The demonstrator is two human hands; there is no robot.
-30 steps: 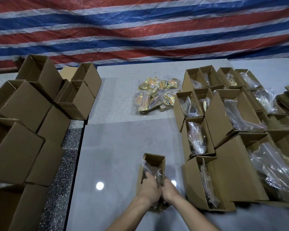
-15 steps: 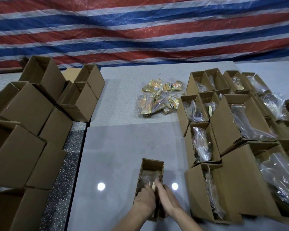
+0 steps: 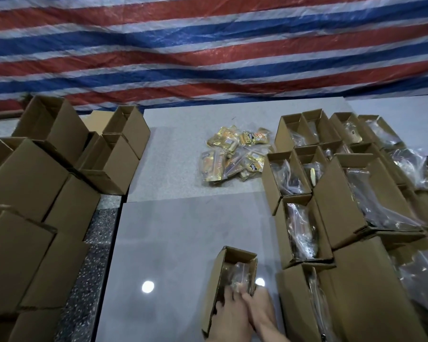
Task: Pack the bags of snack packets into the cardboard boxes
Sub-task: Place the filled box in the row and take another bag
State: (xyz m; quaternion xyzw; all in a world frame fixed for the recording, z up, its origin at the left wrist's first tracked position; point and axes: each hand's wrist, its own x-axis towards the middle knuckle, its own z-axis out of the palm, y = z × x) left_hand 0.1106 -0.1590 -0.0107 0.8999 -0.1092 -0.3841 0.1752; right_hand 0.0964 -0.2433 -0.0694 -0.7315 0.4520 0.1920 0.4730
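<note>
Both forearms enter from 6 o'clock, converging. Left hand (image 3: 229, 314) back up, fingers reaching fwd toward 12; curl not clear. Right hand (image 3: 258, 308) just beside it at 3, touching, fingers angled toward 11, tips blurred.

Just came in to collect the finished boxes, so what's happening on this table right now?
A person is packing. Both hands, the left hand and the right hand, are pushing a clear bag of snack packets into a small open cardboard box in front of them. Filled boxes stand open on the right, empty boxes are stacked on the left, and one unpacked bag of snacks lies further back.
</note>
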